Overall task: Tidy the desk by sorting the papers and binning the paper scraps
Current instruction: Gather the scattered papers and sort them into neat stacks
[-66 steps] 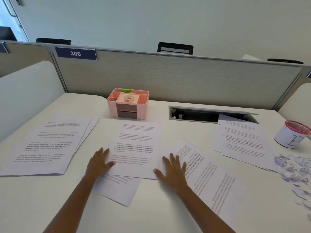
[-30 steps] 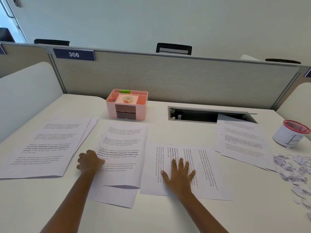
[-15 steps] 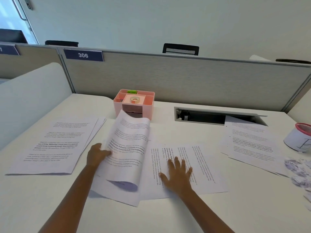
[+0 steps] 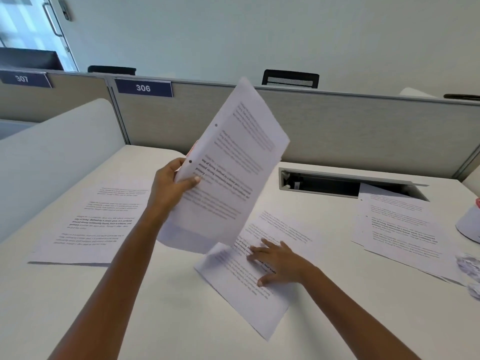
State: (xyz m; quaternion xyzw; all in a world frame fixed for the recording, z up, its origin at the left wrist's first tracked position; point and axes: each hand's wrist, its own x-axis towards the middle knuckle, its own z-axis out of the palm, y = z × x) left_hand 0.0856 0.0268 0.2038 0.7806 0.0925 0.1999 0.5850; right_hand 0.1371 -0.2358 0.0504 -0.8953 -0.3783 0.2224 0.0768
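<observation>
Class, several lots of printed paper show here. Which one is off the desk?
The bundle gripped by the left hand, raised and tilted. The left stack, the right stack and the loose sheets under the right hand lie flat on the desk.

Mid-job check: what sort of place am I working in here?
Most likely an open-plan office: a white desk fenced by grey cubicle partitions bearing number plates 306 and 307, chair backs beyond them, and a cable hatch set into the desk.
</observation>
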